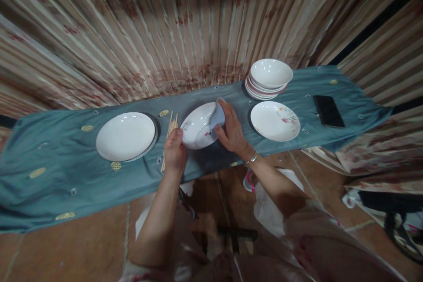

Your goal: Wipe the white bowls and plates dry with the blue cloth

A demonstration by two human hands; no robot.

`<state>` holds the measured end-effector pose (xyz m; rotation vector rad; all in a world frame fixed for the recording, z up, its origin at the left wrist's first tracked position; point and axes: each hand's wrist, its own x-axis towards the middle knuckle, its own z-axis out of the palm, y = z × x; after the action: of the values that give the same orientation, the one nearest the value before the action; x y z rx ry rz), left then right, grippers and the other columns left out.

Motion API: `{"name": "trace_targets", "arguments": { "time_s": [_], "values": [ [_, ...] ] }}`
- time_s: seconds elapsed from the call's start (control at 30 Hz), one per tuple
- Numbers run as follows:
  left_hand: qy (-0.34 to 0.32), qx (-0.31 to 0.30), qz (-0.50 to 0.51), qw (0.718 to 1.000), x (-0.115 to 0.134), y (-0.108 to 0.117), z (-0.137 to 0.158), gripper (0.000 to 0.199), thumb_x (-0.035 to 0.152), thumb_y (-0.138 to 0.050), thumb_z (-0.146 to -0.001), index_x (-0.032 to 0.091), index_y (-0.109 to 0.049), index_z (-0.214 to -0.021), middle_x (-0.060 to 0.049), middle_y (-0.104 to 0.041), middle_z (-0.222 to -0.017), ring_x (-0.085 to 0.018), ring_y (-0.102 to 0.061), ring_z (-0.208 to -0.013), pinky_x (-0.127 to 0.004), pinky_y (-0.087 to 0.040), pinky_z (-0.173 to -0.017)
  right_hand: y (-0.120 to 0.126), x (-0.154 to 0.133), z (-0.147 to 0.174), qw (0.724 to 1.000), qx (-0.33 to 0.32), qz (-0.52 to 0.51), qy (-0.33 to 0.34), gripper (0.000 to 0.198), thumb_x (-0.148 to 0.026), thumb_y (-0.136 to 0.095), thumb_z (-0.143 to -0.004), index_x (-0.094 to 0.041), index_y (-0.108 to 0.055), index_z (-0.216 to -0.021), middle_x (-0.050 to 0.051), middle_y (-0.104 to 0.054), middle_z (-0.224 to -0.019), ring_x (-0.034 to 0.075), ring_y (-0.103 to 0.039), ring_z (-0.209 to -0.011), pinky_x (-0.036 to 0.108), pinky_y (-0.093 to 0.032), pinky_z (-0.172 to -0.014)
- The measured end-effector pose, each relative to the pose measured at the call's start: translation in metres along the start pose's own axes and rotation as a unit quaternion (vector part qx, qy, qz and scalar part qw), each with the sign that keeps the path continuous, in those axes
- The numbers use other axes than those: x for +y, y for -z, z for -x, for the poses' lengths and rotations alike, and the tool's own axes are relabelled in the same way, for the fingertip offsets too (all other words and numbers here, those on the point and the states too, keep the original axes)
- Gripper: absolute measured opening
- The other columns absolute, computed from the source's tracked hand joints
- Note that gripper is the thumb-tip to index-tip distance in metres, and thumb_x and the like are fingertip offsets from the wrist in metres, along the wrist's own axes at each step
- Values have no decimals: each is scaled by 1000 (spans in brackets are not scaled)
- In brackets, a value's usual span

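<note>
My left fingers (177, 135) grip the left rim of the tilted white dish (199, 128), held midway along the tabletop (84, 194). My right fingers (230, 115) pinch a blue cloth (217, 116) over its right rim. Chopsticks (173, 123) lie beside my left fingers. Stacked bowls (271, 73) stand at the far edge.

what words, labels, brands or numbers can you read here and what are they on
No text can be read for certain.
Held dish: dark marks near the left hand, possibly lettering, too small and blurred to read.
Teal tablecloth: small pale printed patches, too small to read.
Black phone: no lettering visible.
</note>
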<state>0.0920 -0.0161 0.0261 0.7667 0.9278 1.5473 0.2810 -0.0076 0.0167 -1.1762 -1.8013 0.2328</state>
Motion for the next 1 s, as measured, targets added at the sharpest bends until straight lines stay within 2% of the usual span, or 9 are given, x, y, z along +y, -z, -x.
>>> {"name": "trace_targets", "arguments": {
  "time_s": [0.1, 0.23, 0.4, 0.57, 0.73, 1.0],
  "values": [
    [-3, -10, -4, 1000, 1, -1, 2, 42, 54, -88, -62, 18, -67, -71, -2, -68, -75, -20, -67, -87, -28, -52, -82, 1, -7, -2, 1000, -5, 9, 17, 68, -54, -35, -101, -17, -29, -157, 16, -37, -162, 31, -28, -153, 58, -25, -126],
    [1, -8, -10, 1000, 1, -1, 2, 43, 54, -89, -61, 18, -69, -71, -3, -71, -80, -18, -67, -80, -27, -52, -78, 0, -7, -8, 1000, 0, 10, 16, 61, -51, -28, -103, -19, -34, -155, 14, -44, -157, 29, -34, -151, 56, -27, -126],
    [10, -7, -2, 1000, 2, 1, 3, 41, 51, -89, -62, 16, -71, -74, -5, -73, -83, -17, -67, -81, -27, -51, -80, -4, -5, -13, 999, 29, -33, -16, 59, -49, -27, -103, -17, -42, -150, 17, -52, -149, 30, -43, -145, 58, -33, -123],
    [8, -9, 13, 1000, 1, 2, 2, 41, 50, -90, -61, 16, -73, -75, -5, -74, -83, -18, -68, -84, -27, -51, -81, -9, -2, -8, 993, 62, -66, -71, 62, -54, -25, -103, -19, -44, -151, 16, -56, -146, 28, -51, -140, 51, -40, -121],
    [6, 7, 20, 1000, -1, 3, 0, 42, 50, -91, -59, 16, -71, -72, -2, -72, -77, -14, -64, -74, -25, -50, -75, -15, 3, -2, 987, 79, -98, -102, 63, -55, -26, -103, -16, -45, -149, 18, -56, -145, 29, -52, -138, 53, -39, -121],
    [14, 13, 38, 999, 0, 6, 0, 42, 47, -94, -56, 16, -70, -71, 0, -71, -75, -12, -63, -70, -23, -50, -70, -28, 8, 5, 972, 101, -151, -147, 63, -59, -29, -102, -18, -48, -147, 18, -56, -145, 29, -53, -137, 54, -39, -120]
  ]
}}
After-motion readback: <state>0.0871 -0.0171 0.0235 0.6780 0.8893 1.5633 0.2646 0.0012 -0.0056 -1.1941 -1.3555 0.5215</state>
